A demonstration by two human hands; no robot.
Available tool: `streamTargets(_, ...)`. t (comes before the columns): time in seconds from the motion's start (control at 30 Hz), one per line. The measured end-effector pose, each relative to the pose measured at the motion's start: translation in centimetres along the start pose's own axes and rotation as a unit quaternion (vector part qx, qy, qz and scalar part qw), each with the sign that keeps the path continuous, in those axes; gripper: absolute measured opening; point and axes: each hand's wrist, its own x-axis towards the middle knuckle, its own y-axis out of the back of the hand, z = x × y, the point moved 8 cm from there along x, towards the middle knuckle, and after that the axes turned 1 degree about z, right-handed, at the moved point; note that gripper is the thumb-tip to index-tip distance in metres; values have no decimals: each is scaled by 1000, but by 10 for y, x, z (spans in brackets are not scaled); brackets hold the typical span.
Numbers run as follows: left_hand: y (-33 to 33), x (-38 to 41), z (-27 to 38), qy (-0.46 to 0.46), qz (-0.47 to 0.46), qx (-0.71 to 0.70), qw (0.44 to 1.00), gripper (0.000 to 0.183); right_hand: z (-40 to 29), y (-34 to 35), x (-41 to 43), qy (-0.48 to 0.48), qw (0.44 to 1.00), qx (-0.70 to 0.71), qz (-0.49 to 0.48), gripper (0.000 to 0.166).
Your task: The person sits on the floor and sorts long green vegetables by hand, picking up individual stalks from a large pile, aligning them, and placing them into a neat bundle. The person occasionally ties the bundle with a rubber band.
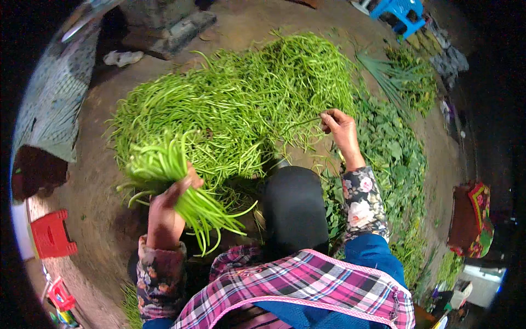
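My left hand (174, 197) is closed around a thick bundle of green stems (160, 162), which looks slightly blurred. Up and to the right, my right hand (339, 127) pinches the end of one thin green stem (302, 122) between thumb and fingers. That stem stretches down to the left over a large heap of loose green stems (222, 103) on the ground. Between my arms shows my dark-clad knee (294, 205), near the heap's lower edge.
Green leaves (390, 144) lie piled along the right, with long narrow leaves (384, 78) above them. A blue plastic stool (400, 14) stands at top right, a red plastic stool (51, 234) at left. A cloth-covered seat (472, 220) is at far right.
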Motion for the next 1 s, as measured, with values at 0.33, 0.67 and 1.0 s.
streamTargets(0.33, -5, 65, -13, -84, -12, 65, 994, 26, -168, -186, -31, 52, 885, 86, -455, 16)
streamTargets(0.67, -16, 65, -17, -90, -68, 16, 993, 33, -172, -231, -44, 42, 916, 145, -372, 15)
streamTargets(1.0, -6, 63, -24, -69, -60, 29, 995, 33, -161, -238, -38, 76, 926, 113, -353, 38)
